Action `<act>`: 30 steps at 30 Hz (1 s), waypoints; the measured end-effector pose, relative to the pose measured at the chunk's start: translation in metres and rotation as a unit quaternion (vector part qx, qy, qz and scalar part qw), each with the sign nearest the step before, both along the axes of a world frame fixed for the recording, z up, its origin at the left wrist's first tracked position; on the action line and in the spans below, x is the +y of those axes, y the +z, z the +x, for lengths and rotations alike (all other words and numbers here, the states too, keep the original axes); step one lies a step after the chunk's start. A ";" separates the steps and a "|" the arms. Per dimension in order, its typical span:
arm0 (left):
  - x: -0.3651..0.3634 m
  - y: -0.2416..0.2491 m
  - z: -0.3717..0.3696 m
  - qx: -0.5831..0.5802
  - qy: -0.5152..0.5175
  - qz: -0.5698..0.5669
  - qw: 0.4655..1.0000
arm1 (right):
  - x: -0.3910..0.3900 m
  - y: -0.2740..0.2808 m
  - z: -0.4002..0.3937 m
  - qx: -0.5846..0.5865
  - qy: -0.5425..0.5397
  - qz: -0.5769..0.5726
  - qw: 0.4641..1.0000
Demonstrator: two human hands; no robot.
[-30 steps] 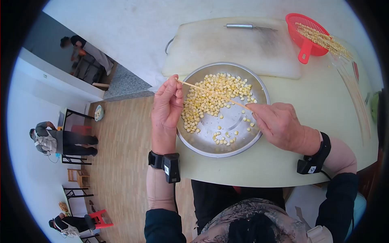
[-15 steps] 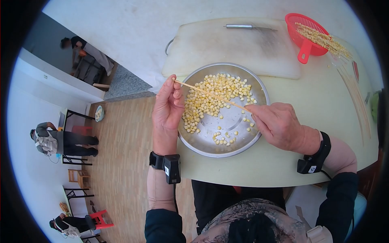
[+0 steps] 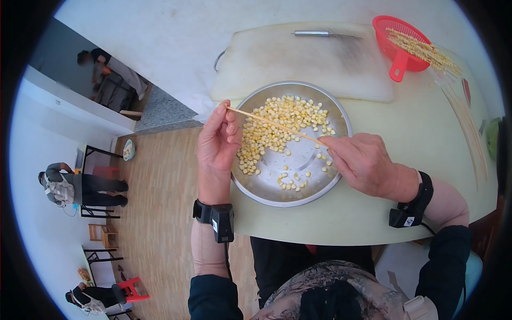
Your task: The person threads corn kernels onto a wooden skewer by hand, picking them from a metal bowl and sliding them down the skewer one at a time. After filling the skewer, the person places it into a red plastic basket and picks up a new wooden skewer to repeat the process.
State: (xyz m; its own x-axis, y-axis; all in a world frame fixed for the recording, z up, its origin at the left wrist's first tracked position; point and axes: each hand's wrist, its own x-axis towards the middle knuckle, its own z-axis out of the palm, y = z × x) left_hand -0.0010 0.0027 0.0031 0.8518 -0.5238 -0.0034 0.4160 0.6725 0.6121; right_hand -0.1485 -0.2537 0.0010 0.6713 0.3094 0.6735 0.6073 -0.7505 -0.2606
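Note:
A thin bamboo skewer (image 3: 277, 125) slants across the steel bowl (image 3: 290, 201), above loose corn kernels (image 3: 274, 120). Pinched at the skewer's upper-left end are the thumb and forefinger of my left hand (image 3: 219, 140); whether a kernel sits between these fingertips cannot be made out. My right hand (image 3: 365, 162) grips the other end, over the bowl's right side. Most kernels lie in the left and upper part of the bowl, with a few scattered near its bottom. The length of skewer between my hands looks bare.
Behind the bowl lies a white cutting board (image 3: 298, 64) with a thin metal-handled tool (image 3: 314, 33). A red strainer (image 3: 397, 48) at the back right holds skewers threaded with corn (image 3: 418, 48). Loose bare skewers (image 3: 468, 133) lie at right. Other people (image 3: 64, 184) are across the room.
Both hands keep the same grip on the skewer. The whole view has shifted very slightly; otherwise little differs.

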 end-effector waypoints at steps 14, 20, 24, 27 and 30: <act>-0.015 0.010 -0.022 -0.016 -0.017 0.006 1.000 | 0.001 0.002 0.002 0.013 0.008 0.018 1.000; -0.030 0.006 -0.041 -0.043 -0.048 0.095 0.993 | 0.005 0.004 0.000 0.067 0.004 0.070 0.995; -0.041 0.012 -0.058 -0.047 -0.036 0.141 0.988 | 0.009 0.003 -0.004 0.110 0.002 0.112 0.988; -0.056 0.017 -0.076 -0.042 -0.060 0.160 0.984 | 0.009 0.007 -0.006 0.097 0.020 0.157 0.983; -0.073 0.016 -0.095 -0.035 -0.069 0.181 0.980 | 0.008 0.008 -0.007 0.147 0.029 0.190 0.970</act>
